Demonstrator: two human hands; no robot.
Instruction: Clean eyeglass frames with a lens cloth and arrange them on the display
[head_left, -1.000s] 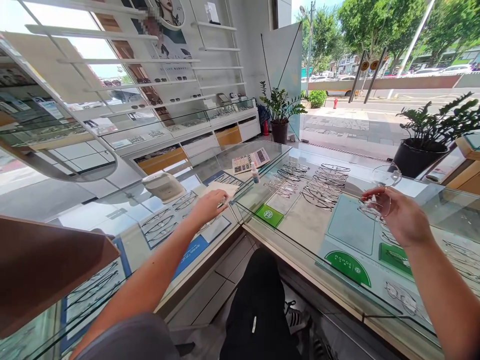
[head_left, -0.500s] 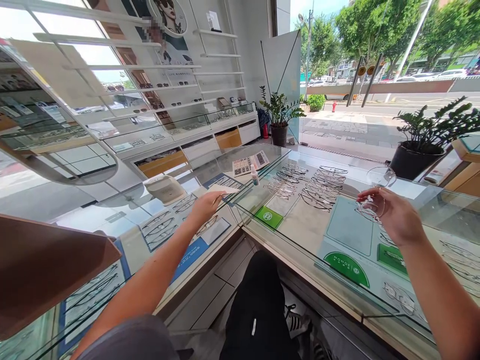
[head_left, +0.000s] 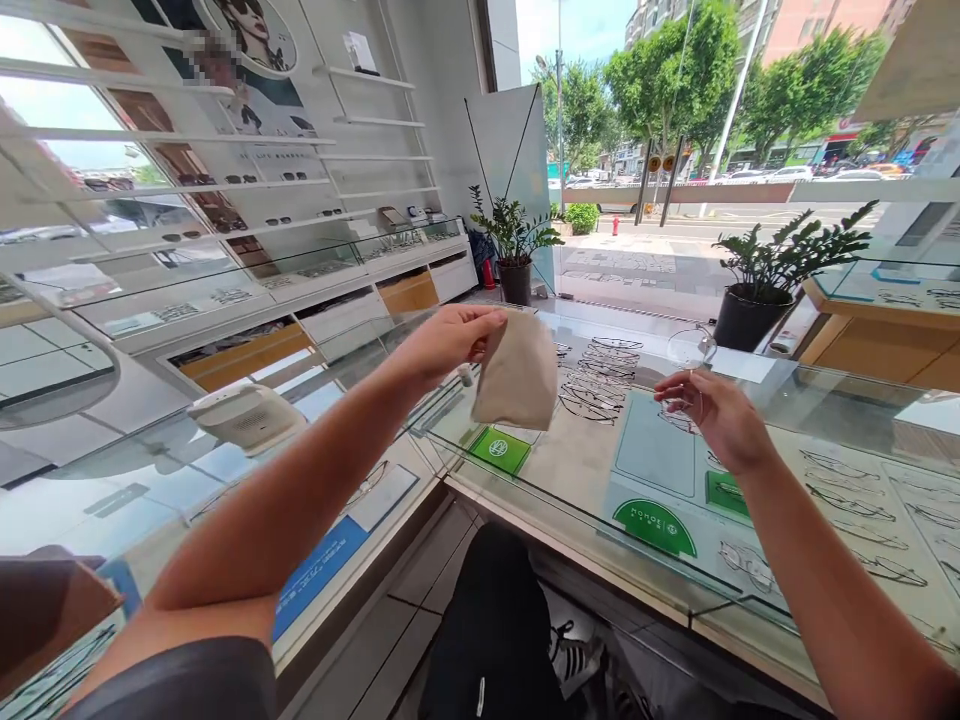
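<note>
Between the thumb and fingers of my left hand (head_left: 461, 335) a beige cloth (head_left: 517, 375) is pinched by its upper edge and hangs down over the glass counter. My right hand (head_left: 712, 415) holds a pair of thin-rimmed eyeglasses (head_left: 691, 348) above the counter, fingers bent around the frame. One clear round lens stands up beyond the fingers; the rest is partly hidden by the hand. Under the glass, rows of eyeglass frames (head_left: 600, 380) lie between my hands. A small bottle (head_left: 466, 374) is mostly covered by the cloth and my left hand.
The glass counter (head_left: 570, 500) meets a second one at a corner before my knees. A light-coloured device (head_left: 244, 415) stands on the left counter, close to my left forearm. Potted plants (head_left: 754, 310) and a mirror (head_left: 52, 370) are farther off.
My left hand has moved right and lifted the cloth, which now hangs opened out. My right hand still holds the eyeglasses. The view has turned to the right.
</note>
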